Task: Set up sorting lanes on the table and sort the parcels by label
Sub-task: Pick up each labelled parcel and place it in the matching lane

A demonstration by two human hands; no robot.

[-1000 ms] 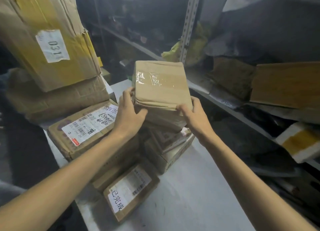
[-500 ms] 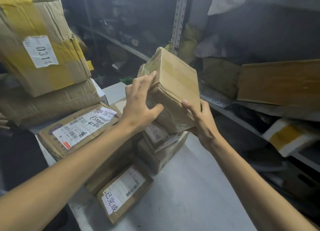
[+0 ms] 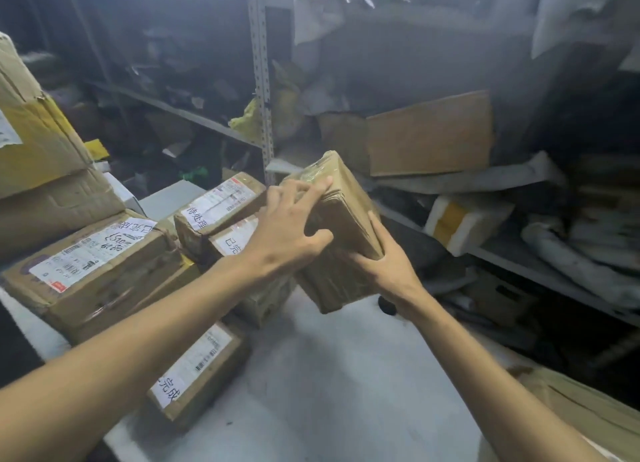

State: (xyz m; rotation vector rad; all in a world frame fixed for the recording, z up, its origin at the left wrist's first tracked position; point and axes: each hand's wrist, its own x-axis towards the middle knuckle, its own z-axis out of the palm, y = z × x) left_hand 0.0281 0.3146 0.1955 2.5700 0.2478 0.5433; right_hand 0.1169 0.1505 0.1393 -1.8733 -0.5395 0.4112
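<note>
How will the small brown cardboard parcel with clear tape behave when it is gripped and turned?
Probably stiff: the small brown cardboard parcel shows straight edges, tilted between the left hand and the right hand. Its glossy tape may feel slippery. It seems fairly light, held clear of the pale table.

I face a dim storeroom. Left of the perforated metal post [image 3: 260, 81] a cluttered shelf [image 3: 166, 110] runs back; right of it leans flat cardboard [image 3: 429, 132].

Two hands [image 3: 287, 236] [image 3: 388, 267] are counted, one plain parcel [image 3: 346, 212], four labelled parcels [image 3: 86, 257] [image 3: 221, 202] [image 3: 233, 242] [image 3: 194, 368] on the bench [image 3: 346, 392], and two large boxes [image 3: 38, 143] [image 3: 59, 205] stacked at the left.
</note>
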